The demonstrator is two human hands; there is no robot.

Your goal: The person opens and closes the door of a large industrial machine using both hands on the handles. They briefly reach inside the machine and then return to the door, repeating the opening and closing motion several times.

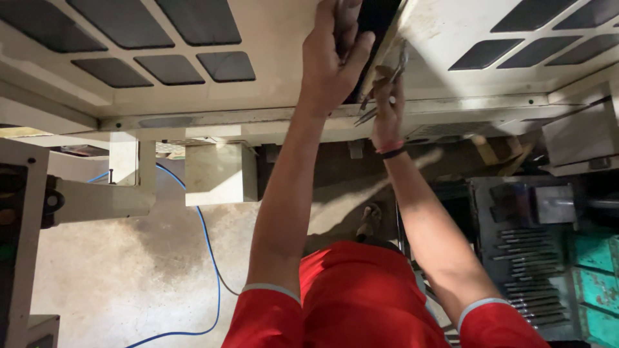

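Reaching up from a head-worn view, a person in a red shirt (361, 296) works at the dark gap (377, 19) between two pale machine panels; the left hand (335, 58) is curled tight around the edge of the left panel (271, 38), fingers tucked into the opening and thumb pressed on the outside. Just beside it, the right hand (388, 109), with a red and black band (390, 150) at the wrist, is closed on a pair of metal pliers (387, 80), whose handles slant down to the left below the fist and whose nose points up to the edge of the right panel (464, 32). Whether the nose grips anything there cannot be told. Both panels carry dark inset windows (171, 67) and sit above a worn grey ledge (213, 119). Below, a blue cable (209, 258) loops over the stained concrete floor (129, 270), a cream block (219, 174) hangs under the ledge, and a foot (369, 222) shows between the arms. To the right, a dark tray (483, 212) holds rows of metal rods (529, 270), next to a green crate (596, 277)
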